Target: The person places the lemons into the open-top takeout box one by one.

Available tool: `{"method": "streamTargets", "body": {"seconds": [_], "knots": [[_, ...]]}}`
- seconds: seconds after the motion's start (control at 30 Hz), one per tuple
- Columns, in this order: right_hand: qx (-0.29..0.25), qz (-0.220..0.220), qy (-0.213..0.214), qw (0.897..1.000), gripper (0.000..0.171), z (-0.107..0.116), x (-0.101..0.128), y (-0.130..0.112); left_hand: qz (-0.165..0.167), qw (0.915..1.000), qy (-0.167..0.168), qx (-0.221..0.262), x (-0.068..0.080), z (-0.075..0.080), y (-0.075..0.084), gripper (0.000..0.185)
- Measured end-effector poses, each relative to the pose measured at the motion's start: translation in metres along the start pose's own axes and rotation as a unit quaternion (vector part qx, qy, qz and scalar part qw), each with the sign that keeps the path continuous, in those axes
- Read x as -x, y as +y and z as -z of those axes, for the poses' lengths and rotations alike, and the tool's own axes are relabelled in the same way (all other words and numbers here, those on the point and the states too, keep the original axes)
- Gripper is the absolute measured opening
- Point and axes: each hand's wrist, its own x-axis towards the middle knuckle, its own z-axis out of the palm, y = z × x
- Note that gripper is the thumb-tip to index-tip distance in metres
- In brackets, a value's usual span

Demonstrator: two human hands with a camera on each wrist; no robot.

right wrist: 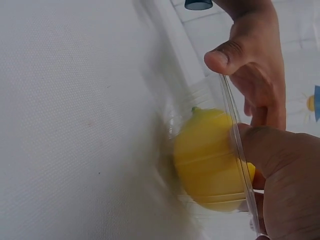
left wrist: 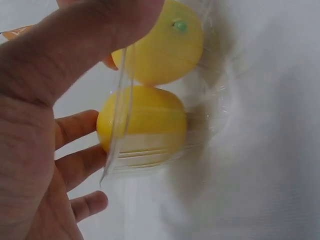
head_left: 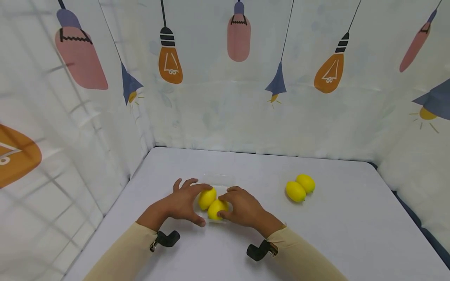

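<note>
Both hands clamp a clear plastic container (head_left: 219,183) near table (head_left: 351,234) centre — L hand (head_left: 181,203) on its left rim, R hand (head_left: 242,207) on its right. Two lemons (head_left: 212,203) sit inside, touching, long axes roughly toward the far-right corner. Step looks like steadying/holding the container; next move needs an even two-sided grip. Two more lemons (head_left: 300,187) lie well apart, toward the right edge.

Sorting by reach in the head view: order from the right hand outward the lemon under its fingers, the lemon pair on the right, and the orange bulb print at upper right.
1. Lemon under its fingers, touching the right hand.
2. Lemon pair, rightward on the table.
3. Orange bulb print, on the back wall.
</note>
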Motion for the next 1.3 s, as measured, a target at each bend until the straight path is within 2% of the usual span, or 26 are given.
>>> {"method": "streamTargets", "body": {"seconds": [0.23, 0.4, 0.53, 0.67, 0.83, 1.07, 1.3], "knots": [[-0.019, 0.009, -0.005, 1.0, 0.051, 0.001, 0.002, 0.001, 0.019, 0.9998, 0.008, -0.008, 0.0, -0.001, 0.0, 0.092], [-0.013, 0.012, -0.009, 1.0, 0.051, 0.002, 0.002, 0.001, -0.006, 0.9991, 0.041, 0.007, 0.007, -0.004, -0.002, 0.087], [-0.004, 0.008, -0.007, 1.0, 0.051, 0.002, 0.003, 0.001, -0.027, 0.9967, 0.075, -0.015, 0.012, -0.007, -0.003, 0.084], [-0.002, 0.004, -0.008, 1.0, 0.051, 0.003, 0.003, -0.001, -0.028, 0.9941, 0.098, -0.037, 0.016, -0.009, -0.002, 0.083], [0.008, 0.002, -0.015, 1.0, 0.057, 0.001, 0.003, -0.002, -0.021, 0.9952, 0.093, -0.021, 0.021, -0.011, -0.001, 0.084], [0.012, -0.001, -0.023, 1.0, 0.057, 0.002, 0.003, -0.002, -0.019, 0.9975, 0.068, -0.004, 0.02, -0.013, -0.002, 0.088], [0.007, -0.008, -0.024, 1.0, 0.06, 0.003, 0.002, -0.004, -0.039, 0.9968, 0.07, 0.003, 0.023, -0.009, -0.001, 0.088]]}}
